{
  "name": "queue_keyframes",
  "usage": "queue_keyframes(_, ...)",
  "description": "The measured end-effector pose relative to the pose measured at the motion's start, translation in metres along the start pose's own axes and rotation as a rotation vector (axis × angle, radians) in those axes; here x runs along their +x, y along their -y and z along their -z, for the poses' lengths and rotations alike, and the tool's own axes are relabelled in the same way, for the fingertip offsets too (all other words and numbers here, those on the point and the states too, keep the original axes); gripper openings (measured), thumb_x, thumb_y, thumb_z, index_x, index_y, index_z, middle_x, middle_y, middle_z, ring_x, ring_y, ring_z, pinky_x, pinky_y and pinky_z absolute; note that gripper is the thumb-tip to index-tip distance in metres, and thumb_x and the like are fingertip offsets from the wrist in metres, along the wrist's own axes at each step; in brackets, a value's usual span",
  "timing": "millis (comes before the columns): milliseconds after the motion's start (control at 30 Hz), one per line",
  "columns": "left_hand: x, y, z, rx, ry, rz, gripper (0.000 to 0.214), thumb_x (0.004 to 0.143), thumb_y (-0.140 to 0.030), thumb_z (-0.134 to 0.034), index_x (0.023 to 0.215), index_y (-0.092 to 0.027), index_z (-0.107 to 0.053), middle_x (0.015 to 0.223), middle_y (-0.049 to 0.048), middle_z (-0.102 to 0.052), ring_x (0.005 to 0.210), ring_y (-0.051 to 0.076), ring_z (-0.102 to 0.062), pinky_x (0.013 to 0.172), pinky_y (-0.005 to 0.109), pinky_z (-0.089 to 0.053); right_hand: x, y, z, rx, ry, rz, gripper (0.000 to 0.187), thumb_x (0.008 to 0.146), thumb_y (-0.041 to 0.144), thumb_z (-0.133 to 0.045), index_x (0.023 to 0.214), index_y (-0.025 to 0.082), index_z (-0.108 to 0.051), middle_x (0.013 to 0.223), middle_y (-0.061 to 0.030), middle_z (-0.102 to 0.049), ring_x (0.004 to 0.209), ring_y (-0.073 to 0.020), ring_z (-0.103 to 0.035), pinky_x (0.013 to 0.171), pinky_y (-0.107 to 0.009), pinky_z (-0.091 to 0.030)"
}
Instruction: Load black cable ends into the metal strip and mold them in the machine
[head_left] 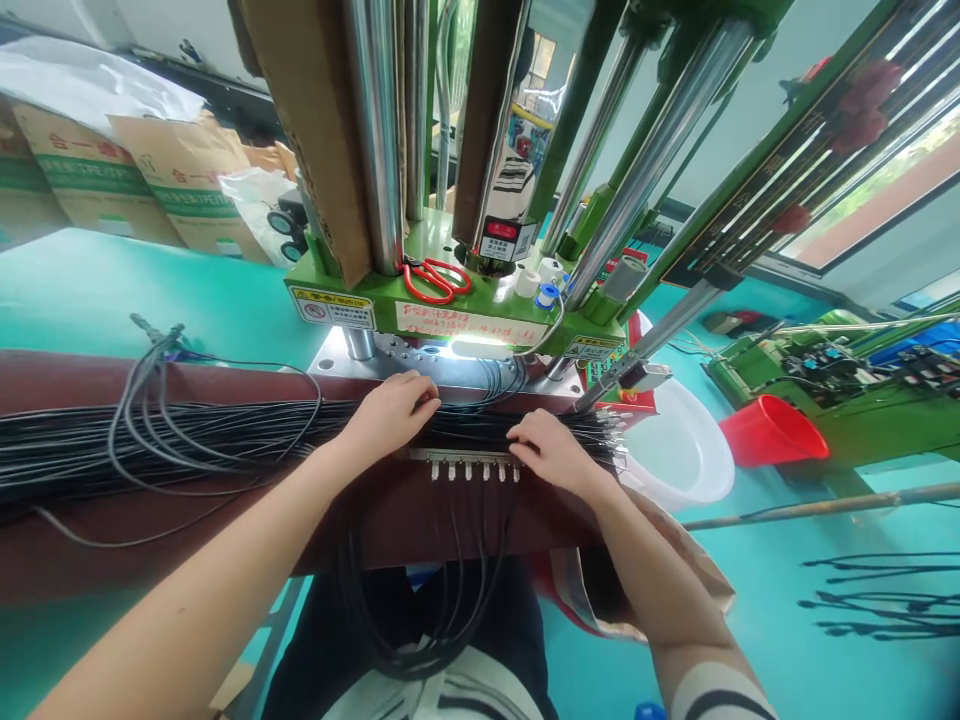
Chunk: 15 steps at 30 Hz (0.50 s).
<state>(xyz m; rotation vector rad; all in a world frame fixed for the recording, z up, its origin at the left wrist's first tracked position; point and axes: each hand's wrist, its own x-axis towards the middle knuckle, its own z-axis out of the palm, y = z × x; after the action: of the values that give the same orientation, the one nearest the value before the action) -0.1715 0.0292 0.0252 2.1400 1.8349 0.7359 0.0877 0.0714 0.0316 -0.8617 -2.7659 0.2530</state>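
My left hand [390,408] rests with curled fingers on a thick bundle of black cables [150,440] lying across a dark red bench [112,560]. My right hand [551,450] is closed over the cables' right part, just above a metal strip [465,462] holding a row of several plugs. Looped cable ends [435,610] hang from that strip down to my lap. Right of my right hand the metal tips of the bundle [611,425] stick out. What my fingers pinch is hidden among the wires.
A green moulding press [450,310] with steel columns stands behind the bench, red scissors [435,278] and tape rolls [540,280] on its ledge. A white basin [690,450] and red bucket [772,432] sit right. Cardboard boxes [135,170] stand at the back left.
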Motion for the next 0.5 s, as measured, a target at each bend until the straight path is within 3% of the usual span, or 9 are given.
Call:
queue_keyframes(100,0.01,0.01,-0.013,0.01,0.045,0.049,0.02,0.081,-0.034,-0.04,0.08,-0.02,-0.054,0.081,0.0025,-0.056,0.078,0.018,-0.052,0.07,0.029,-0.04,0.014,-0.027,-0.002,0.042,-0.203,-0.144,0.013,0.083,0.016,-0.049,0.084,0.018,-0.062,0.079,-0.0037,-0.06,0.079,-0.017,-0.051,0.077,-0.03,-0.041)
queue_keyframes(167,0.012,0.015,-0.02,0.017,0.068,0.078,0.022,0.082,-0.036,-0.039,0.079,-0.02,-0.054,0.08,0.0023,-0.056,0.078,0.018,-0.053,0.07,0.029,-0.039,0.024,-0.043,-0.009,-0.014,-0.263,-0.247,0.015,0.081,0.014,-0.048,0.084,0.018,-0.062,0.082,-0.0051,-0.061,0.084,-0.0187,-0.052,0.081,-0.032,-0.041)
queue_keyframes(367,0.006,0.021,-0.028,0.022,0.037,0.015,0.026,0.084,-0.036,-0.036,0.078,-0.02,-0.055,0.08,0.0023,-0.057,0.079,0.017,-0.053,0.074,0.029,-0.04,0.034,-0.064,-0.042,-0.09,-0.239,-0.32,0.018,0.079,0.017,-0.051,0.093,0.016,-0.063,0.093,-0.0089,-0.058,0.09,-0.0222,-0.05,0.084,-0.037,-0.041)
queue_keyframes(500,0.005,0.021,-0.029,0.057,0.029,-0.008,0.027,0.086,-0.035,-0.034,0.078,-0.02,-0.056,0.08,0.0021,-0.057,0.079,0.016,-0.053,0.075,0.029,-0.04,0.031,-0.063,-0.047,-0.09,-0.236,-0.316,0.02,0.08,0.018,-0.051,0.095,0.017,-0.063,0.095,-0.0082,-0.058,0.092,-0.0215,-0.05,0.084,-0.037,-0.041)
